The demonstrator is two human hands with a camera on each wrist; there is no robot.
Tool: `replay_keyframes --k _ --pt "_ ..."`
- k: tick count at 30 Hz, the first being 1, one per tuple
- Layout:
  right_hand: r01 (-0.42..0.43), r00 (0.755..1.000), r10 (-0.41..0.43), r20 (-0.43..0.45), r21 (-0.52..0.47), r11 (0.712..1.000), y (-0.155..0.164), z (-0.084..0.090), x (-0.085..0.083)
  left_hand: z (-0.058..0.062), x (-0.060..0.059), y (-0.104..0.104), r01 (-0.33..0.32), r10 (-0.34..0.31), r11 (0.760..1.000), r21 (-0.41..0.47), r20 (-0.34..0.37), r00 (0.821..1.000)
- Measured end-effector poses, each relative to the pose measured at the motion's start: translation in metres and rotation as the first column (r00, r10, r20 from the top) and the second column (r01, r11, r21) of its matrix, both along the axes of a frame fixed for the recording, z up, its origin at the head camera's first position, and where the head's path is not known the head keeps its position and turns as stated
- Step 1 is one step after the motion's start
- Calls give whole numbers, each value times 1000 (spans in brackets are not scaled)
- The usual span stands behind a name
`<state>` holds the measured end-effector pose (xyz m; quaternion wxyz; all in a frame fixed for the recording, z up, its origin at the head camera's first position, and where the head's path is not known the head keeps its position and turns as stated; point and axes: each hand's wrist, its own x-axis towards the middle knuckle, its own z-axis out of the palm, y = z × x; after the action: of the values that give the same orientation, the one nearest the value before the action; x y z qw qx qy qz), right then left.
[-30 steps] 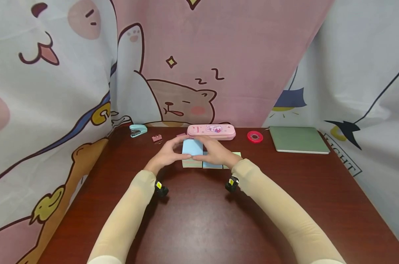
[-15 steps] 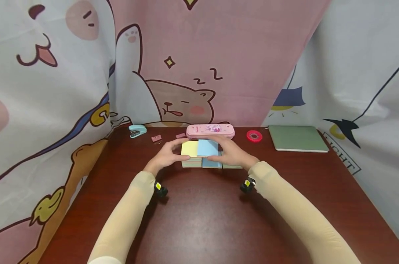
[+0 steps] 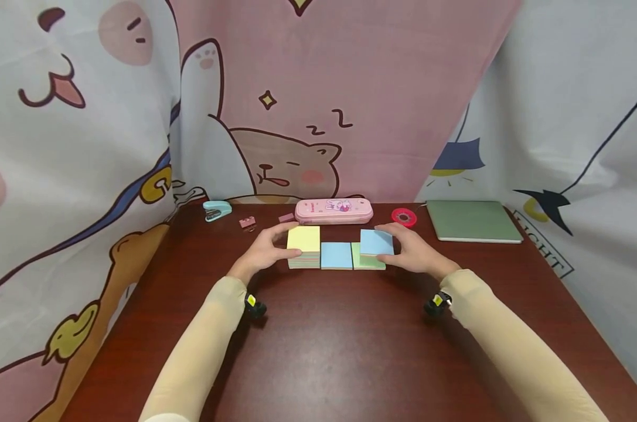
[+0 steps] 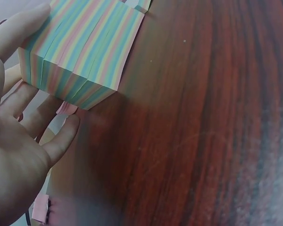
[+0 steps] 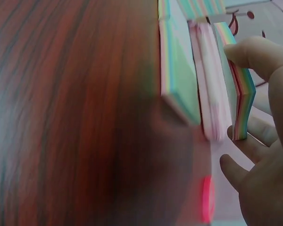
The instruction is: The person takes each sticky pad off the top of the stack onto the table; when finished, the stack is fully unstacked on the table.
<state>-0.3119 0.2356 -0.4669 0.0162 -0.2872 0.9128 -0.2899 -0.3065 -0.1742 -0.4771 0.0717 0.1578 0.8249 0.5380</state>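
a yellow-topped pad of sticky notes (image 3: 303, 247) is being gripped by the left hand (image 3: 264, 251), thumb in front and fingers curled behind, near the middle of the desk (image 3: 318, 346). a blue-topped slice of notes (image 3: 375, 242) is being pinched by the right hand (image 3: 416, 252) above a green pad (image 3: 364, 263). a blue pad (image 3: 336, 255) is lying between them. along the desk's far edge a pink pencil case (image 3: 334, 210) is lying, its small print unreadable, with a stapler (image 3: 217, 209) toward the far left corner, a red tape roll (image 3: 404, 217), and a green notebook (image 3: 473, 221) toward the far right corner.

Both arms wear long beige sleeves (image 3: 202, 351), with small black wrist cameras (image 3: 255, 306).
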Motion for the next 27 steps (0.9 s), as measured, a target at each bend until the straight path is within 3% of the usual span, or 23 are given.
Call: replay_keyframes --k 12,27 --pt "42 999 -43 33 26 999 47 -16 4 -3 0 -1 -4 3 1000 -17 -12 1000" --pt "11 999 -14 46 53 999 61 -33 4 -1 0 0 1 -1 1000 -4 -6 1000"
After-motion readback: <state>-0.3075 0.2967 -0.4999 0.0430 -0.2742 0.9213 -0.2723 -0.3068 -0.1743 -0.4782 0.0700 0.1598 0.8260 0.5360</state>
